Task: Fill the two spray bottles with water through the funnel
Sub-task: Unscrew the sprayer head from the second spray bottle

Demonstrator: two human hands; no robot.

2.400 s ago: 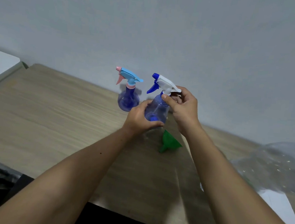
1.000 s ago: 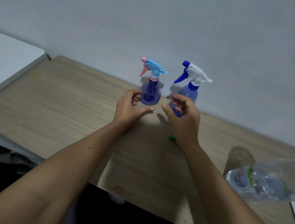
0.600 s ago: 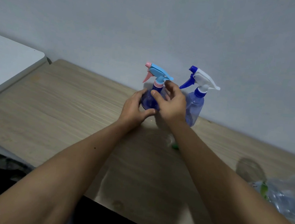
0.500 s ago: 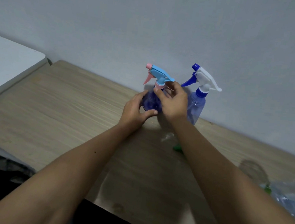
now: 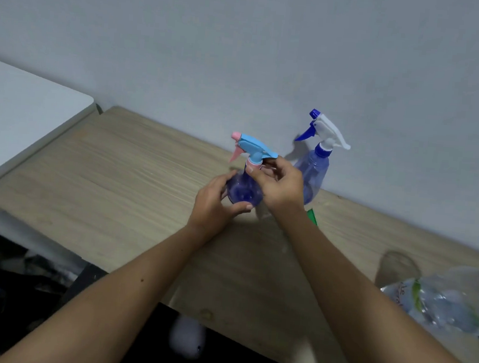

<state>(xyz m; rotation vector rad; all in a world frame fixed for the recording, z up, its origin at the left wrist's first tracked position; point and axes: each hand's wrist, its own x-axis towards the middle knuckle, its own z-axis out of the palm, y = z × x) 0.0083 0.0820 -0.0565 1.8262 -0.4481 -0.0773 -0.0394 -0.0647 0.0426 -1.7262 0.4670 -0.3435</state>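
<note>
A plain pale grey wall [image 5: 243,44] is filling the upper half of the view, unmarked and evenly lit. Against its foot a table [image 5: 112,177] with a light wood-grain top is running at a slant from upper left to lower right, its near edge dropping off into darkness. To the left, a white surface [image 5: 18,103] with a rounded corner is standing just beside the table, a narrow gap lying between the two. Soft light is falling from above and casting faint blurred shadows on the wood and on the wall. Below the table's near edge, dim clutter [image 5: 24,273] is sitting in shadow, too dark to make out.
</note>
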